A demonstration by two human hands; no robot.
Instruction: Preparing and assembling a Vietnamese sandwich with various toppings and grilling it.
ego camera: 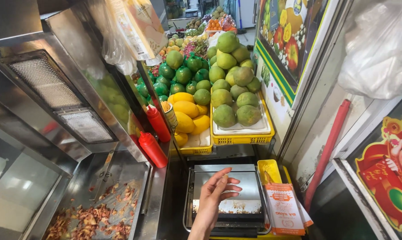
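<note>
Right now your one visible hand (214, 195), which side I cannot tell, hovers open with fingers spread over the closed grill press (227, 195), holding nothing, beside paper bags (284, 209) and below the red sauce bottles (153, 149).

Street food and fruit stall, piled green pomelos (230, 75), yellow crates (242, 138), red sauce bottles (153, 149)

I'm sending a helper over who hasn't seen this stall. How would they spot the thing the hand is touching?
Below the yellow crates of green fruit sits a flat steel grill press. The hand rests on its lid; unlike the open meat tray on its left, it is closed.
</note>
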